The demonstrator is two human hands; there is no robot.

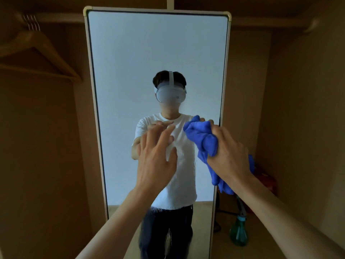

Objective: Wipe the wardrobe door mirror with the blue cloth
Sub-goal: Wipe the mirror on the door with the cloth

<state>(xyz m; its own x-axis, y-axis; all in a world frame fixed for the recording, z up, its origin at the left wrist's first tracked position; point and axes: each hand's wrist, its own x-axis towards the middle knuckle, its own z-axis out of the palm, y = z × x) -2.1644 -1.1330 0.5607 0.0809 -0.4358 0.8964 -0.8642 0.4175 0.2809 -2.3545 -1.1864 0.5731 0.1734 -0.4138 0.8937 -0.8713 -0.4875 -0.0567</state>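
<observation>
The blue cloth (202,141) is bunched at the mirror (130,53)'s right edge, the right hand (228,152)'s fingers clamped on it, while the left hand (156,157) hovers beside it, fingers spread apart.

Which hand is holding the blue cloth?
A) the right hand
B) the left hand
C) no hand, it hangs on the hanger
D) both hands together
A: the right hand grips the bunched blue cloth near the right edge of the mirror, while the left hand has its fingers spread and holds nothing.
</observation>
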